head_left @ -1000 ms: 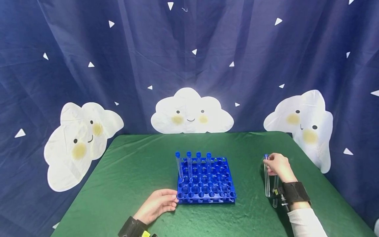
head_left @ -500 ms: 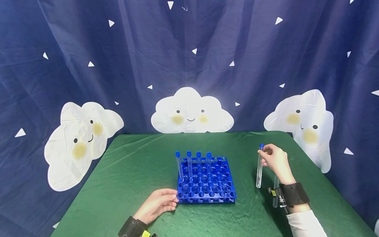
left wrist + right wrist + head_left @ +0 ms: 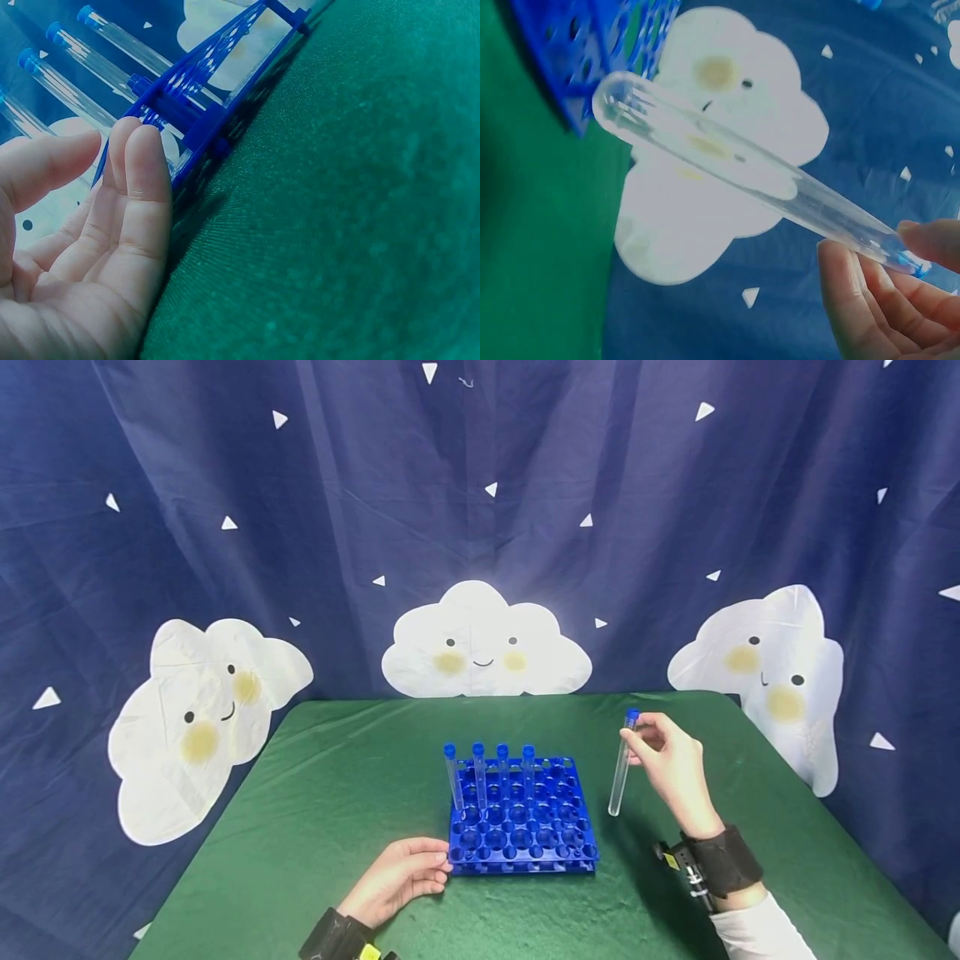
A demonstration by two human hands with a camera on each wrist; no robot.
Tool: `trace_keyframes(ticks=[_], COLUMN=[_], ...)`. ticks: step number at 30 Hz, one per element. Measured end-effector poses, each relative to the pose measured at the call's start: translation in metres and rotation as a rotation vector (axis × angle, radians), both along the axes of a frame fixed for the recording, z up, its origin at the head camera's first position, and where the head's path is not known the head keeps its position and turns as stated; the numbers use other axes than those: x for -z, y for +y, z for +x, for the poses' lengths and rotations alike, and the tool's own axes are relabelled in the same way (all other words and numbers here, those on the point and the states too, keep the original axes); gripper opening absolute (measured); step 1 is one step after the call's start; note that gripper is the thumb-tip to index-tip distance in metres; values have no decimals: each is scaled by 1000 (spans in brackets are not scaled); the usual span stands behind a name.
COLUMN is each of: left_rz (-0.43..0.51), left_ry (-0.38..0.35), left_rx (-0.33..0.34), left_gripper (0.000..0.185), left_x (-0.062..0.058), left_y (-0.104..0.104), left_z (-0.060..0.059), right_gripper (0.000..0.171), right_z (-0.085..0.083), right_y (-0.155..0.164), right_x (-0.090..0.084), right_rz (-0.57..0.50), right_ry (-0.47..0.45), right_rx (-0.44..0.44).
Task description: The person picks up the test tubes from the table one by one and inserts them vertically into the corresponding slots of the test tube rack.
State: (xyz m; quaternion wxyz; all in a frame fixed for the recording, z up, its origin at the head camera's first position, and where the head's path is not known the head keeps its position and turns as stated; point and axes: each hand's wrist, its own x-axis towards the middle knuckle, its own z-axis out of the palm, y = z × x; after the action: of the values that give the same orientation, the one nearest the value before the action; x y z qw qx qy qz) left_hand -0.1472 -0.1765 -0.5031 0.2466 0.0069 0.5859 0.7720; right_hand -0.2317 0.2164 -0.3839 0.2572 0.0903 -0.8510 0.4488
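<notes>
The blue test tube rack (image 3: 521,818) sits on the table with several capped test tubes (image 3: 481,777) upright in its left and back part. My left hand (image 3: 397,877) holds the rack's near left corner; in the left wrist view the rack edge shows between thumb (image 3: 64,161) and fingers (image 3: 146,169). To the right of the rack, my right hand (image 3: 671,764) pinches a clear test tube (image 3: 620,777) just below its blue cap. That tube hangs nearly upright, its bottom leaning a little left, apart from the rack. In the right wrist view, its rounded bottom (image 3: 619,105) shows clearly.
A green cloth (image 3: 337,793) covers the table. Behind it hangs a dark blue curtain (image 3: 345,510) with white clouds and triangles. Both wrists wear black bands (image 3: 723,860) with small devices.
My right hand has lifted the test tube and carried it left toward the rack. A second tube on the table is now hidden behind the right forearm. The left hand stays put.
</notes>
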Motion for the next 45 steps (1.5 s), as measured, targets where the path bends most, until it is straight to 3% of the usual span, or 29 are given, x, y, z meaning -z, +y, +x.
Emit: trace_keyframes(ticks=[12,25,31,40,45], left_rz=[4,8,7,12,11], left_ry=[-10,-5,-4,-6,-10], left_rx=[-7,1,3,1,1], left_gripper=[21,22,23,22,23], left_x=[0,0,-1,-1,0], left_y=[0,0,0,0,0], left_z=[0,-1,0,0,0], right_gripper=[20,19,19,23,23], right_z=[15,8,6,3,4], right_y=[-43,-60,-64,-68,-69], right_x=[-9,13,20,31,35], right_rz=[-112,-95,-57,100,137], right_ry=[68,152,154,136,122], right_rx=[-141,-214,-219,-184,-187])
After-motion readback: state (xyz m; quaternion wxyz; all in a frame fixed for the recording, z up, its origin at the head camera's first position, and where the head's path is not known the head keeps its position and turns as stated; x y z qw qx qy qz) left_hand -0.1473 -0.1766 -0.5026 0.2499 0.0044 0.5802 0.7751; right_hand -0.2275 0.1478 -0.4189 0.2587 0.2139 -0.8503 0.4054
